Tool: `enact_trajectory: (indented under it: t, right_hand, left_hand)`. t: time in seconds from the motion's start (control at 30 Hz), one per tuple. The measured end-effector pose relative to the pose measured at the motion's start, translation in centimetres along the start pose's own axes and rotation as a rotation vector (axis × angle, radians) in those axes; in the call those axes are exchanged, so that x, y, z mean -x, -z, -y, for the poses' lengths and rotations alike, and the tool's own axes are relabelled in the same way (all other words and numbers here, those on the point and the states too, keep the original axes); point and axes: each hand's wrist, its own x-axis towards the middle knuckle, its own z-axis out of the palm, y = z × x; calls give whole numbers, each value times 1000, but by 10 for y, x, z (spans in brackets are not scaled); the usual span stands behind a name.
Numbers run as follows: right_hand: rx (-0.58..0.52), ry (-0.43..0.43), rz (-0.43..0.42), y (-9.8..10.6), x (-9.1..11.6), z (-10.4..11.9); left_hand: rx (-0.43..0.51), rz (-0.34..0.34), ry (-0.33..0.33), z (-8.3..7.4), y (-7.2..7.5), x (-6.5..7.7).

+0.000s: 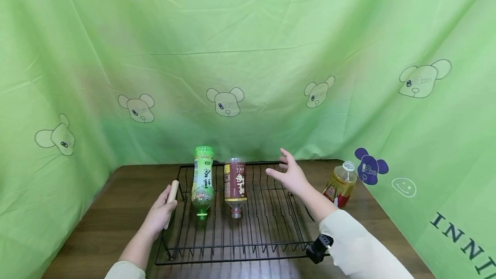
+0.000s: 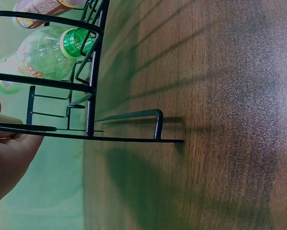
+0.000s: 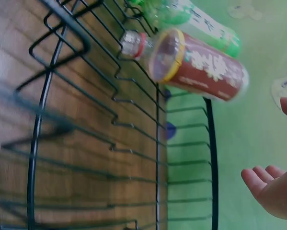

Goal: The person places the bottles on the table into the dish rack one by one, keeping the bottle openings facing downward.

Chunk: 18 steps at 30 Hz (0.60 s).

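My left hand (image 1: 158,214) grips the pale wooden handle (image 1: 172,203) on the left side of a black wire rack (image 1: 267,227). On the rack, a green tea bottle (image 1: 203,180) and a dark red-labelled bottle (image 1: 235,184) rest side by side, their necks pointing toward me. Above the rack's right part, my right hand (image 1: 292,178) is held in the air with fingers spread, touching nothing. In the right wrist view its fingertips (image 3: 258,182) are apart from the red-labelled bottle (image 3: 208,64). The left wrist view shows the green bottle's cap end (image 2: 76,43) behind the rack's bars.
An upright bottle (image 1: 341,184) with a yellow and red label stands on the wooden table (image 1: 100,227), right of the rack and beyond my right forearm. A green patterned cloth (image 1: 248,72) hangs behind the table and at both sides. A black device (image 1: 319,248) sits by my right sleeve.
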Motion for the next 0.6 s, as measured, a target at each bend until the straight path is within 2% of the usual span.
enact_trajectory:
  t: [0.2, 0.6]
  right_hand:
    - [-4, 2, -20, 27, 11, -4]
    - [-3, 7, -140, 68, 34, -19]
  left_hand:
    - [-10, -8, -3, -1, 0, 2]
    - [-19, -5, 2, -2, 0, 3]
